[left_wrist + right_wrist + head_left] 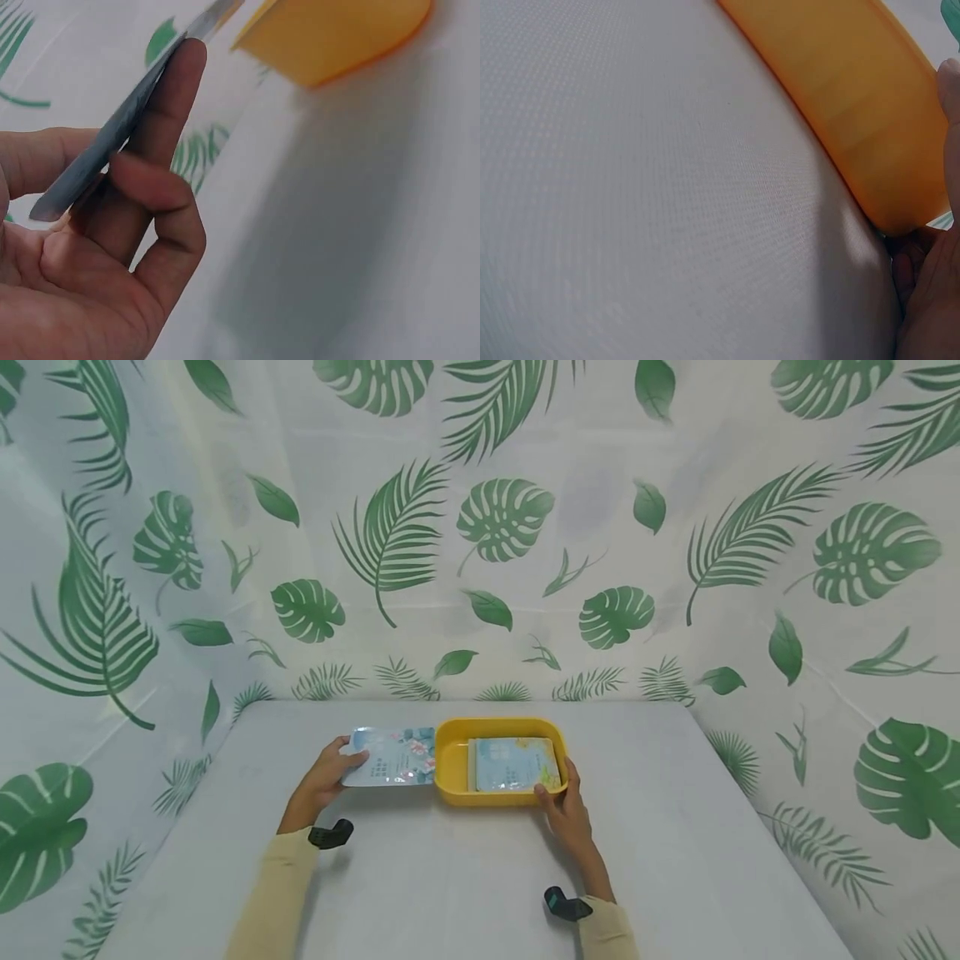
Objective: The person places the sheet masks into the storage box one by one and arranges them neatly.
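Note:
My left hand point(328, 770) pinches a flat pale-blue packet point(393, 757) printed with flowers, thumb on top and fingers below. In the left wrist view the packet point(112, 139) is seen edge-on, raised over the table. Its right end meets the left rim of a yellow rectangular tub point(450, 793) in the head view. Inside the tub's right part lie similar packets, the top one point(513, 764) light blue with yellow and green print. My right hand point(567, 810) grips the tub's right end, thumb at the rim; the tub point(855, 97) sits on the table in the right wrist view.
A white table point(450, 877) lies under everything. Behind it and at both sides hang white sheets point(570, 560) printed with green leaves. Black wrist cameras, the left one point(331, 834) and the right one point(566, 904), sit by the cuffs of light-yellow sleeves.

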A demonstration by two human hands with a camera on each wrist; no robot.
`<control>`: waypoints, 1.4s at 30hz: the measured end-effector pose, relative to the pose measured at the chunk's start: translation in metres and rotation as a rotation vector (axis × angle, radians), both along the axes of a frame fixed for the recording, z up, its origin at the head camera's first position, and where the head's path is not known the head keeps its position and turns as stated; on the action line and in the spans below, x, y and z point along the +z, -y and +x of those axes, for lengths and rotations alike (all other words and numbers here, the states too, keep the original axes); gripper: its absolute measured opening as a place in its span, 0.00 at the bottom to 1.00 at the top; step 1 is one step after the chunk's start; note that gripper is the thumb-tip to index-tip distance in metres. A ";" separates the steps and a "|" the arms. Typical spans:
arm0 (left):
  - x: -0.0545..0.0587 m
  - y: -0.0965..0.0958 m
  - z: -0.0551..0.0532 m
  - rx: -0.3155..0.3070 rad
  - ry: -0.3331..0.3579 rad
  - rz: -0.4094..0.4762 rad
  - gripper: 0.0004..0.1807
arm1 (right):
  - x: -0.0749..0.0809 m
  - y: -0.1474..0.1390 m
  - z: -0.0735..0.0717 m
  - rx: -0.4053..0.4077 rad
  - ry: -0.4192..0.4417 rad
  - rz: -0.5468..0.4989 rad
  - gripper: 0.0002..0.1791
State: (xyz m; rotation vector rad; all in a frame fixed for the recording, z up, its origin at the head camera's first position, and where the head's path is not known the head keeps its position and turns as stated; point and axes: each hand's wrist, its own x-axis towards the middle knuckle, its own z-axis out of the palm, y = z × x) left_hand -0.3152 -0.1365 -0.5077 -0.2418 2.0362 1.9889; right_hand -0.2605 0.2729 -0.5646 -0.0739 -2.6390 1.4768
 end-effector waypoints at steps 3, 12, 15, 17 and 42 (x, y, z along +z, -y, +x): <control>0.002 -0.018 0.000 -0.055 -0.025 0.032 0.34 | 0.000 -0.001 0.001 -0.003 -0.004 0.000 0.45; 0.009 -0.065 0.000 -0.158 -0.033 0.064 0.33 | 0.001 -0.005 0.005 0.011 0.018 -0.010 0.46; 0.009 -0.074 -0.001 -0.179 -0.022 0.058 0.33 | 0.000 -0.004 0.004 0.016 0.017 -0.011 0.46; 0.010 -0.079 -0.001 -0.200 -0.022 0.059 0.33 | -0.001 -0.004 0.004 0.019 0.014 -0.013 0.46; 0.022 -0.126 -0.009 -0.291 0.007 -0.122 0.26 | -0.001 -0.001 0.003 0.001 0.020 0.004 0.45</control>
